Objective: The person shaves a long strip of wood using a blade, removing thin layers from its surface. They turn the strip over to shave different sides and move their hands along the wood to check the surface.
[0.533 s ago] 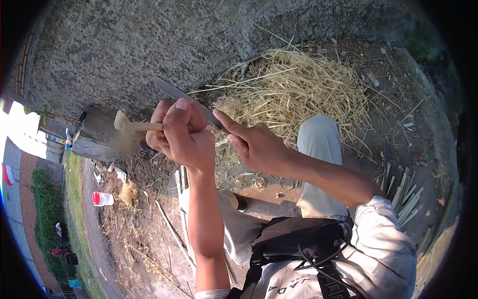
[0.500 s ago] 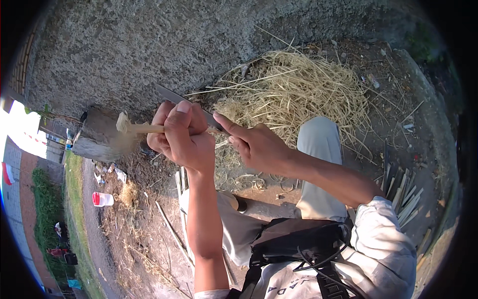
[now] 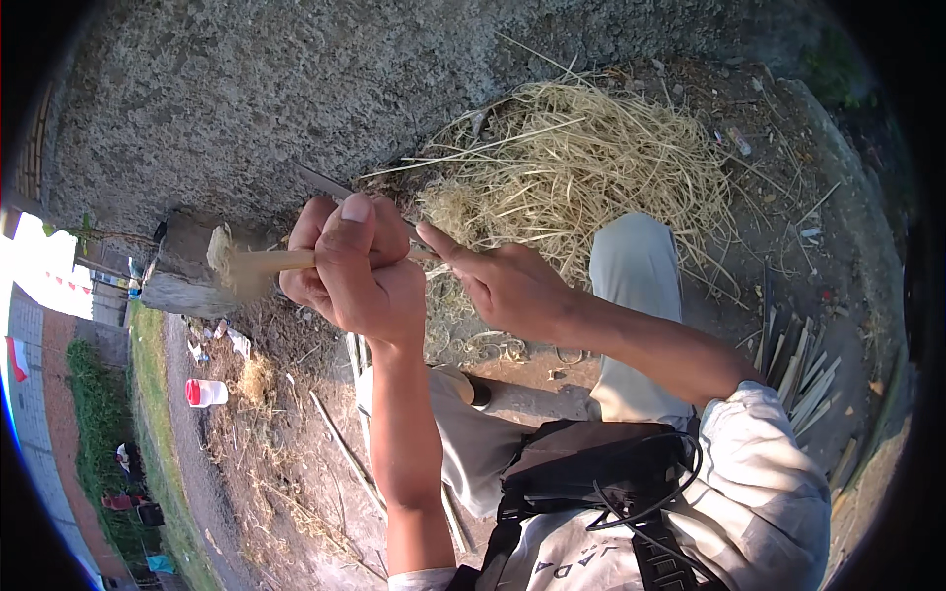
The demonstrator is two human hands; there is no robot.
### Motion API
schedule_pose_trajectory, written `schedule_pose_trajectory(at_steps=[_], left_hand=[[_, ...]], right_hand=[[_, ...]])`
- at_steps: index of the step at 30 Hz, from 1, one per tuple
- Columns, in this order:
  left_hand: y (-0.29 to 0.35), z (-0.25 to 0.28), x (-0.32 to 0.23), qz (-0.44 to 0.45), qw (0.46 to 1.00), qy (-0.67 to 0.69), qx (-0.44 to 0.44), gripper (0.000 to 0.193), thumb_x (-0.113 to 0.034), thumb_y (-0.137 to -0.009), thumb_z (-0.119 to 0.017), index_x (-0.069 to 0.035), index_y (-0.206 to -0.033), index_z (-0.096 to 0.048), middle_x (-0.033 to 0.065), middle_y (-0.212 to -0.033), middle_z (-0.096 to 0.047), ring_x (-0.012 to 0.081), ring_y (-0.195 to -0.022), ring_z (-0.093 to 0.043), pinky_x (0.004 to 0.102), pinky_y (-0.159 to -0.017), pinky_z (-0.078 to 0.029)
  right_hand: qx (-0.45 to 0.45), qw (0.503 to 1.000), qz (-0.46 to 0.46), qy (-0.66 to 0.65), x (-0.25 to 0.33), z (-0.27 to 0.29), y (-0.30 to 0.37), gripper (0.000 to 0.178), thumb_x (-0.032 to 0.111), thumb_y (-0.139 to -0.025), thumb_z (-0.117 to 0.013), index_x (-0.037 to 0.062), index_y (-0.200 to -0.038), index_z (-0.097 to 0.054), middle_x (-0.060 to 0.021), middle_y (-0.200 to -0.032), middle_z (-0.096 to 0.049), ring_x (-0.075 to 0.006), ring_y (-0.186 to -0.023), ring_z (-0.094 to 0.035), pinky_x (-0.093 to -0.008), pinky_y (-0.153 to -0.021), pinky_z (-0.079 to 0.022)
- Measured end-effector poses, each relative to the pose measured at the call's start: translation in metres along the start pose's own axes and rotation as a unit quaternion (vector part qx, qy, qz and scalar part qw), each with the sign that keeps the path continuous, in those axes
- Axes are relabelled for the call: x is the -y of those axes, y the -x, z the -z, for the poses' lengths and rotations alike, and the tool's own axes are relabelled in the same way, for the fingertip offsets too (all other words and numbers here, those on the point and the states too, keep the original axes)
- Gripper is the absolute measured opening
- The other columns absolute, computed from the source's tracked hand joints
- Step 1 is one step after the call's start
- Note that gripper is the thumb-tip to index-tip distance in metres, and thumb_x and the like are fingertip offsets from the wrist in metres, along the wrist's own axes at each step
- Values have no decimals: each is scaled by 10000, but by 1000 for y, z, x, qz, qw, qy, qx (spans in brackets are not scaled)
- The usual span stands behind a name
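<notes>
My left hand (image 3: 357,271) is a closed fist around a pale bamboo strip (image 3: 281,260), its thumb on top. Fluffy shavings (image 3: 220,254) bunch at the strip's left end, which is blurred; a short bit of its other end shows between my hands. Past the fist's far side sticks the grey blade of a knife (image 3: 323,183), crossing behind my left fingers. My right hand (image 3: 517,286) is closed at the knife's handle end, its index finger stretched along toward the left fist. The handle itself is mostly hidden.
A large heap of thin pale shavings (image 3: 601,177) lies beyond my hands, by a rough grey wall (image 3: 296,89). A stone block (image 3: 187,281) and a red-lidded container (image 3: 206,393) are at left. Split strips (image 3: 803,379) lie at right; my knee (image 3: 634,256) is near my right forearm.
The strip's shaggy end has moved left, away from my left fist. My left fist has shifted slightly left, and the knife with my right hand a little left too.
</notes>
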State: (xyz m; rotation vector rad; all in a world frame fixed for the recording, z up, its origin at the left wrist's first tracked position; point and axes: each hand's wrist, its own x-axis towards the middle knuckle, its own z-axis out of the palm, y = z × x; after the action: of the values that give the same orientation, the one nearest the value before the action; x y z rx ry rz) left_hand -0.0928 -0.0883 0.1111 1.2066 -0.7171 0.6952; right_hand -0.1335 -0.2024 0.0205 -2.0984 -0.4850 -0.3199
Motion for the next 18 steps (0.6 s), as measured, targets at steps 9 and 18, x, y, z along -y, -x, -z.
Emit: schedule_pose_trajectory(at_steps=[9, 18], left_hand=[[-4, 9, -5, 44, 996, 78, -8, 418, -40, -838, -551, -118, -564, -245, -17, -486, -213, 72, -389, -219, 294, -402, -144], [-6, 7, -2, 51, 993, 103, 4, 404, -38, -854, -532, -105, -563, -260, -21, -489, -222, 69, -392, -212, 293, -398, -141]], right_hand=[[48, 997, -46, 38, -5, -9, 5, 819, -34, -820, -577, 133, -1568, -288, -107, -581, -564, -234, -455, -556, -396, -472, -447], [61, 995, -42, 72, -13, -10, 7, 786, -4, -839, -561, 110, -1564, -280, -125, -593, -581, -277, -469, -581, -414, -482, -475]])
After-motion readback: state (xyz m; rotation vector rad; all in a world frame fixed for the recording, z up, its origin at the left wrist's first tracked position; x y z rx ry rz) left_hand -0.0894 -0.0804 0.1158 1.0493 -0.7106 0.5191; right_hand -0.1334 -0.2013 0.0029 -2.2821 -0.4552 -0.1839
